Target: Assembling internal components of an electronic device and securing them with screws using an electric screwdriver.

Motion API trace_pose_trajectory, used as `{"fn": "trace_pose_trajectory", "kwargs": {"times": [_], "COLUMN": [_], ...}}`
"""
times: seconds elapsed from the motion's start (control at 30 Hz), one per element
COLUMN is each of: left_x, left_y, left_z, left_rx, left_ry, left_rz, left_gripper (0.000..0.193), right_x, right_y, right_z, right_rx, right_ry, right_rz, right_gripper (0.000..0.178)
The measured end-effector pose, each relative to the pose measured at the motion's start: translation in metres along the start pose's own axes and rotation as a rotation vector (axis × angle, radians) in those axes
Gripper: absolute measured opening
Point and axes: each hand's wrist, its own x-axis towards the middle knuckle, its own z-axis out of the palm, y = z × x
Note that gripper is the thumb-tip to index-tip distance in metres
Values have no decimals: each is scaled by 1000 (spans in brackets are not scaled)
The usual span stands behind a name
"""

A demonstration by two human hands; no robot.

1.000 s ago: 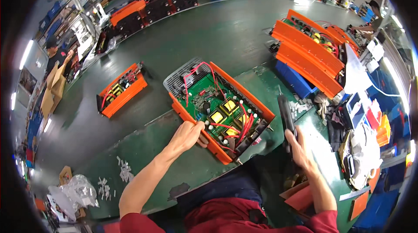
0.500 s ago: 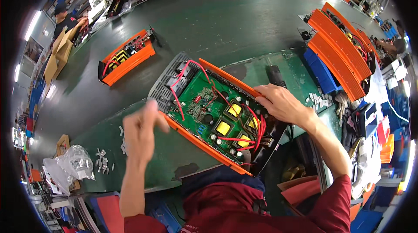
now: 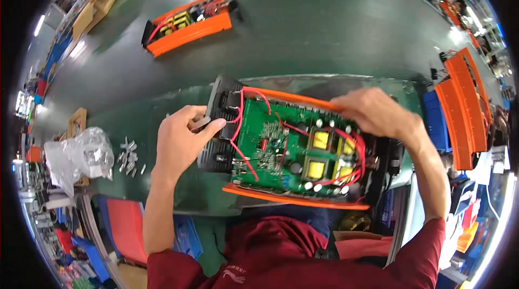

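An opened electronic unit with orange side walls [image 3: 292, 198] lies in front of me. Inside sits a green circuit board [image 3: 254, 127] with yellow-wrapped transformers [image 3: 317, 169] and pink-red wires [image 3: 238, 133]. By its black slotted end panel [image 3: 210, 151], my left hand [image 3: 181, 136] pinches a small grey piece [image 3: 200, 123] between thumb and fingers; its exact kind is unclear. The thumb tip comes close to the wires at that panel. My right hand [image 3: 381, 111], slightly blurred, grips the far orange wall near the unit's right end, its fingertips partly hidden.
Several small whitish pieces [image 3: 128, 158] lie scattered on the green bench at left, beside a clear plastic bag [image 3: 81, 154]. Another orange unit [image 3: 189, 25] rests farther back. At right, orange housings [image 3: 465, 110] stand by a blue bin [image 3: 436, 118].
The unit has turned to lie more level across my view. My left hand has come to its end panel, now with a small grey piece. My right hand stays at the far wall.
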Motion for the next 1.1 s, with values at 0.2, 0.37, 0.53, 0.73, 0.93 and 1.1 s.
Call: {"fn": "trace_pose_trajectory", "kwargs": {"times": [0.2, 0.37, 0.53, 0.73, 0.93, 1.1], "left_x": [-38, -39, -44, -30, -59, -57], "left_y": [40, 54, 22, 59, 119, 118], "left_z": [-2, 2, -4, -4, 70, 85], "left_rx": [20, 138, 152, 210, 36, -5], "left_ry": [343, 417, 418, 494, -282, -329], "left_rz": [52, 99, -45, 5, 581, 587], "left_gripper": [18, 19, 19, 22, 36, 26], "right_x": [55, 28, -40, -74, -88, -103], "right_y": [12, -2, -31, -65, -72, -72], "right_z": [-3, -5, -8, 5, 25, 28], "right_rx": [-29, 47, 37, 9, -22, 16], "right_ry": [38, 299, 402, 451, 455, 487], "right_rz": [-51, -18, 220, 352, 308, 312], "right_gripper": [27, 23, 26, 26, 28, 29]}}
